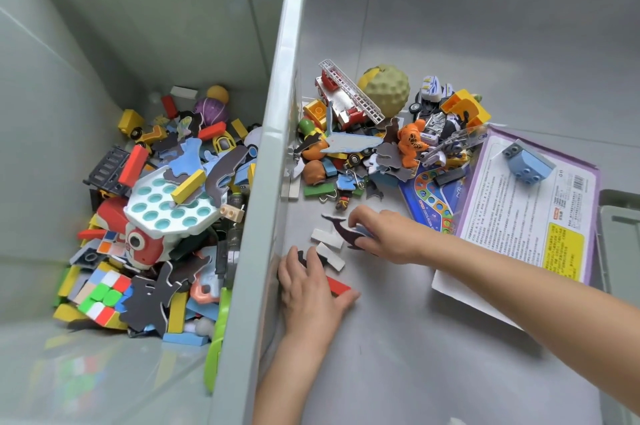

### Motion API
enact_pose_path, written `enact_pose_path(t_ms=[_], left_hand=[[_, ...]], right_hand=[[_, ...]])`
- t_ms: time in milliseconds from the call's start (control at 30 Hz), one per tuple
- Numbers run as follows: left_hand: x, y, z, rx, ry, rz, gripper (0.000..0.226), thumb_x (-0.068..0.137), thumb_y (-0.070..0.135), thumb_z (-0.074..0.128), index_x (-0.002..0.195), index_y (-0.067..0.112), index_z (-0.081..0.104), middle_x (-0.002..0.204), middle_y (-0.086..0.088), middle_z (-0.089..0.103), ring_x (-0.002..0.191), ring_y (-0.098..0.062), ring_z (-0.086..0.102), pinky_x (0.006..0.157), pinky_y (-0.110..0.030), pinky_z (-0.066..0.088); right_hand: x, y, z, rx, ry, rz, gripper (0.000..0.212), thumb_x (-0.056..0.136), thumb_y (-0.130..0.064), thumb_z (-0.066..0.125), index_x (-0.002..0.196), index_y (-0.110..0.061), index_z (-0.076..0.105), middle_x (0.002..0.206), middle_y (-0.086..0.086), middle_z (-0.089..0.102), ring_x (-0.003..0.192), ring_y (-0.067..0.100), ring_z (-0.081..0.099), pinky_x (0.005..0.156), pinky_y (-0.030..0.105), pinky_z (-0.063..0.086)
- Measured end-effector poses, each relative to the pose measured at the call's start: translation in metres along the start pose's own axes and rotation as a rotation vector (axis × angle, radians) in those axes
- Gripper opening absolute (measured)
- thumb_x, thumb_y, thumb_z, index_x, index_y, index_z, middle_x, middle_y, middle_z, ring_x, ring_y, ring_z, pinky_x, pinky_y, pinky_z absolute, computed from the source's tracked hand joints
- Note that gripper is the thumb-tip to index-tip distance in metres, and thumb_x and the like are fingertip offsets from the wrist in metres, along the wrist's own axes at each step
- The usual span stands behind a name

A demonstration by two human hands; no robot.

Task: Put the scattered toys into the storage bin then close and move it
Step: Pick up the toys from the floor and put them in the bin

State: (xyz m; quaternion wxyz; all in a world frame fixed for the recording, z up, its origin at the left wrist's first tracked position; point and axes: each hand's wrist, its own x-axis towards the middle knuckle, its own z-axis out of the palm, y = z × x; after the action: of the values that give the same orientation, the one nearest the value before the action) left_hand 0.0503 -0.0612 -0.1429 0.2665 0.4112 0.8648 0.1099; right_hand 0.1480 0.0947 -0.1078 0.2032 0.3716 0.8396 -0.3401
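Head view: storage bin (277, 147) stands open, partly filled, beside scattered toys (381, 133) on floor (450, 43). Right hand (384, 237) fingers pinch dark whale piece (341, 228); left hand (308, 282) lies flat, fingers released, over red block (339, 286)

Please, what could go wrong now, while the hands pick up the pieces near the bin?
The right hand pinches the flat whale piece; it might slip before clearing the bin wall. The blue brick lies loose on the purple box; lifting the box could spill it.
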Motion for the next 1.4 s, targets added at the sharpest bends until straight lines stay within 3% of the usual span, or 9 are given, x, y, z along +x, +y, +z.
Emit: enact_pose_path(t_ms=[133,267,500,667,767,867,967,1067,1400], left_hand=[[-0.005,0.001,0.001,0.048,0.082,0.028,0.067,0.059,0.042,0.083,0.111,0.011,0.052,0.13,-0.014,0.043,0.118,-0.035,0.039,0.087,-0.041,0.046],[-0.001,0.001,0.004,0.083,0.085,0.025,0.066,0.042,0.04,0.09,0.089,0.01,0.055,0.102,-0.014,0.053,0.094,-0.037,0.052,0.066,-0.04,0.052],[0.001,0.001,-0.003,0.067,-0.026,0.012,0.065,0.06,0.053,0.078,0.107,0.017,0.049,0.113,-0.005,0.038,0.108,-0.028,0.037,0.085,-0.035,0.045],[-0.001,-0.01,0.005,0.135,0.072,0.182,0.062,0.042,0.062,0.08,0.073,0.015,0.053,0.082,-0.005,0.05,0.07,-0.026,0.053,0.054,-0.034,0.05],[-0.002,-0.015,0.002,0.233,0.084,0.304,0.059,0.051,0.067,0.065,0.078,0.015,0.052,0.076,-0.002,0.052,0.061,-0.021,0.053,0.047,-0.03,0.048],[0.003,-0.013,-0.002,0.27,0.053,0.341,0.057,0.053,0.061,0.072,0.088,0.02,0.053,0.075,0.0,0.052,0.058,-0.019,0.054,0.039,-0.027,0.044],[0.008,-0.008,-0.006,0.163,-0.013,0.291,0.051,0.061,0.049,0.074,0.097,0.021,0.053,0.087,-0.001,0.054,0.072,-0.024,0.06,0.053,-0.032,0.05],[0.004,-0.002,-0.012,0.084,-0.068,0.21,0.045,0.072,0.039,0.062,0.11,0.019,0.049,0.105,-0.003,0.05,0.093,-0.03,0.056,0.072,-0.038,0.048],[-0.008,-0.004,-0.02,0.086,-0.171,0.277,0.051,0.081,0.018,0.052,0.13,0.021,0.04,0.114,-0.003,0.043,0.095,-0.03,0.056,0.081,-0.041,0.048]], right_hand=[[0.011,-0.028,0.007,-0.014,0.022,-0.007,0.031,0.095,-0.036,0.045,0.123,-0.023,0.039,0.096,0.015,0.055,0.09,0.03,0.049,0.071,0.033,0.034],[0.017,-0.048,0.021,-0.143,0.067,0.066,0.04,0.092,-0.035,0.048,0.128,-0.023,0.037,0.115,0.018,0.041,0.091,0.038,0.056,0.069,0.035,0.038],[0.019,-0.053,0.026,-0.183,0.111,0.058,0.055,0.081,-0.038,0.064,0.128,-0.023,0.039,0.119,0.016,0.035,0.086,0.036,0.059,0.064,0.033,0.039],[0.018,-0.05,0.021,-0.259,0.061,0.053,0.06,0.076,-0.025,0.067,0.129,-0.027,0.039,0.118,0.014,0.036,0.068,0.03,0.047,0.058,0.031,0.038],[0.016,-0.048,0.017,-0.296,0.034,0.055,0.058,0.078,-0.025,0.066,0.129,-0.027,0.04,0.118,0.015,0.038,0.07,0.029,0.046,0.059,0.031,0.038],[0.012,-0.043,0.018,-0.308,0.045,0.065,0.048,0.082,-0.031,0.061,0.127,-0.026,0.043,0.117,0.015,0.04,0.066,0.027,0.044,0.061,0.03,0.037],[0.004,-0.036,0.02,-0.32,0.044,0.064,0.046,0.081,-0.032,0.062,0.124,-0.026,0.045,0.116,0.014,0.039,0.054,0.017,0.034,0.057,0.026,0.034],[-0.002,-0.025,0.019,-0.314,0.024,0.087,0.044,0.083,-0.027,0.061,0.124,-0.027,0.045,0.115,0.013,0.038,0.061,0.025,0.042,0.059,0.029,0.035],[-0.018,-0.003,0.018,-0.201,0.03,0.127,0.037,0.084,-0.019,0.057,0.119,-0.027,0.048,0.107,0.01,0.037,0.07,0.029,0.048,0.06,0.029,0.037]])
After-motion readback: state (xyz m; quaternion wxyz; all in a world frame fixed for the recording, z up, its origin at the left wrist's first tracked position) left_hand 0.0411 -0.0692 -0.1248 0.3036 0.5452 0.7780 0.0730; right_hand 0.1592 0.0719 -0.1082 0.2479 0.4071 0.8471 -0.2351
